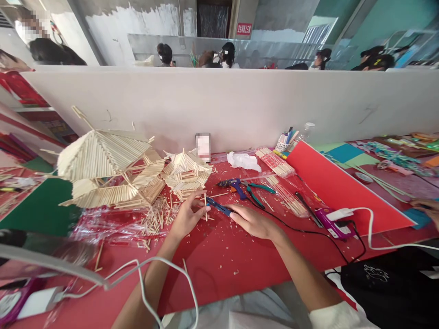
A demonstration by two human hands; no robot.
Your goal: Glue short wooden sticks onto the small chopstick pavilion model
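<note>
Between the thumb and fingers of my left hand [190, 214] a thin wooden stick [206, 208] stands nearly upright. My right hand [252, 220] is closed on the handles of blue pliers [219, 207], whose jaws are at the stick. Behind my left hand sits a small pavilion model [187, 171] built of sticks. A larger stick pavilion [103, 157] with a sloped roof is farther left. Cut stick pieces [159, 219] lie heaped beside my left hand. A blue glue gun [236, 186] and green-handled pliers [257, 194] rest just beyond my right hand.
Packs of sticks [276, 162] and a pen cup [286, 139] are at the back right. A red board [343, 187] leans beside a purple power strip [334, 224]. White cables [164, 260] cross the front left. Another person's hand [425, 205] is at the right edge.
</note>
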